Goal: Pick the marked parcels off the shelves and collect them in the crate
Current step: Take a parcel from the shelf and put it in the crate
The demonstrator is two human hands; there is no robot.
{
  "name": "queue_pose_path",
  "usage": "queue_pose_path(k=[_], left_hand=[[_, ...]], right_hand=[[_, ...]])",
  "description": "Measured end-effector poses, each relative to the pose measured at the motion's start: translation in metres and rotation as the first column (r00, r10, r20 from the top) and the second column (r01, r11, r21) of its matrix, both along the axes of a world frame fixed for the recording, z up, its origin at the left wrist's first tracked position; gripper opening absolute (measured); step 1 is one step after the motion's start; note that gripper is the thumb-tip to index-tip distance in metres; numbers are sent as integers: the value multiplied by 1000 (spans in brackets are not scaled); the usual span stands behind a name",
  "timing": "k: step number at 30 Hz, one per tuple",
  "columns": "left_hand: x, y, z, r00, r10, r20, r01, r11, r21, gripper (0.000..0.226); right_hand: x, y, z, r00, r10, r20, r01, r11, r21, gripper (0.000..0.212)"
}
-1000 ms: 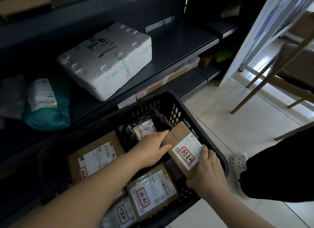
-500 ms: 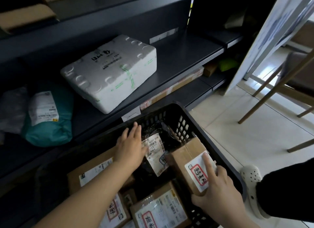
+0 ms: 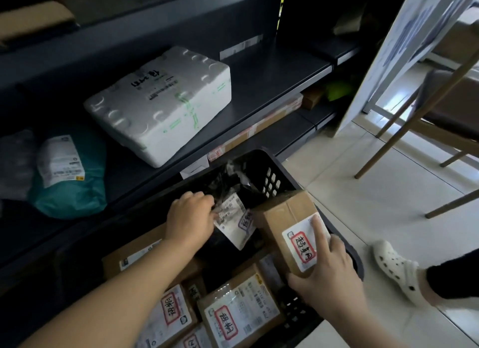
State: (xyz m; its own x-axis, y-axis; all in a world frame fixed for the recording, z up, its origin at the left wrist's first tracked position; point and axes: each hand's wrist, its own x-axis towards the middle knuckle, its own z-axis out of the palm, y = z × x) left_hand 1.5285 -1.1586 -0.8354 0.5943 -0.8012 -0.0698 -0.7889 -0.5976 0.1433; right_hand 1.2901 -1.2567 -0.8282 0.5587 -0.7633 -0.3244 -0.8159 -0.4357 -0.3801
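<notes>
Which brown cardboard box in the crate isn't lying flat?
The small brown cardboard box at the right rim of the black plastic crate, tilted, held by the right hand; the others lie flat.

Forearms outstretched; left hand (image 3: 190, 215) pinching a black bag (image 3: 231, 210), right hand (image 3: 328, 272) gripping a cardboard box (image 3: 282, 215)

The crate (image 3: 272, 176) is black, its wall pierced by a grid of small openings. The cardboard box (image 3: 282, 215) is plain brown; its white label carries black characters inside a red frame. The plastic-wrapped parcel (image 3: 234, 189) is glossy black with a white label. The shelf (image 3: 272, 72) is dark grey. The foam box (image 3: 160, 106) is white, dimpled and crossed by green-printed tape. The mailer bag (image 3: 77, 192) is teal, the clog (image 3: 396, 267) is white with holes, and the floor tiles (image 3: 350, 192) are pale cream.
</notes>
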Motion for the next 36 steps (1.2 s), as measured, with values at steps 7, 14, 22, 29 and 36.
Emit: queue_pose_path(k=[7, 14, 22, 29, 36], left_hand=[[9, 26, 58, 987, 39, 157, -1, 972, -234, 20], [31, 58, 88, 960, 278, 38, -238, 878, -414, 32], [16, 66, 80, 959, 269, -89, -280, 857, -432, 33], [0, 72, 60, 943, 277, -185, -327, 871, -365, 34], [-9, 76, 60, 863, 378, -335, -485, 804, -343, 30]], right_hand=[[-2, 5, 23, 999, -36, 33, 35, 999, 31, 116], [4, 11, 30, 990, 42, -137, -38, 999, 32, 111], [18, 19, -5, 930, 21, -367, -25, 1000, -5, 95], [23, 11, -10, 897, 5, -441, -26, 999, -40, 101], [23, 17, 8, 947, 81, -311, -85, 996, -2, 85]])
